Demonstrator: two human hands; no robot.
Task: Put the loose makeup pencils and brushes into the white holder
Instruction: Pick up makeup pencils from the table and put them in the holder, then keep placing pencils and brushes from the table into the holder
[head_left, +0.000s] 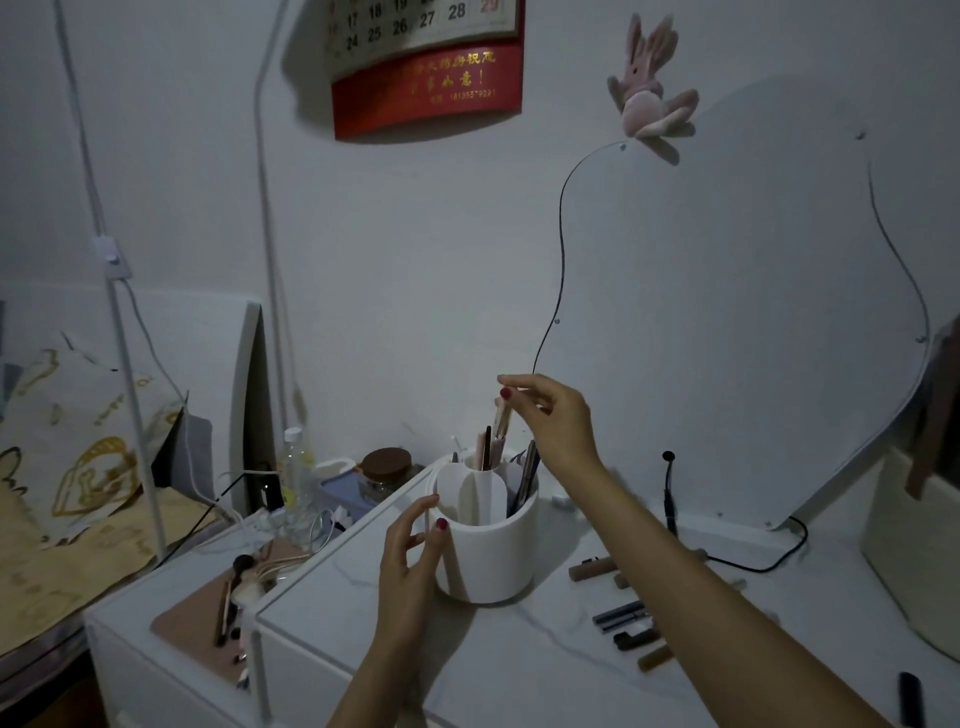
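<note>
The white holder (485, 551), a round cup with inner dividers, stands on the white dresser top (509, 670). Several pencils and brushes stick up from its back compartments. My left hand (410, 556) cups the holder's left side, thumb against its wall. My right hand (550, 415) hovers above the holder and pinches the top of a pale pink makeup stick (503, 422), whose lower end dips into a back compartment. Loose makeup pencils (623, 618) and a brown stick (589, 569) lie on the dresser to the right, partly hidden behind my right forearm.
A wavy-edged mirror (727, 332) leans against the wall behind, with a black cable (670, 499) at its foot. On the lower unit to the left sit a pink pad with brushes (228, 608), a water bottle (296, 478) and a brown-lidded jar (385, 467). A black tube (910, 704) lies at the front right.
</note>
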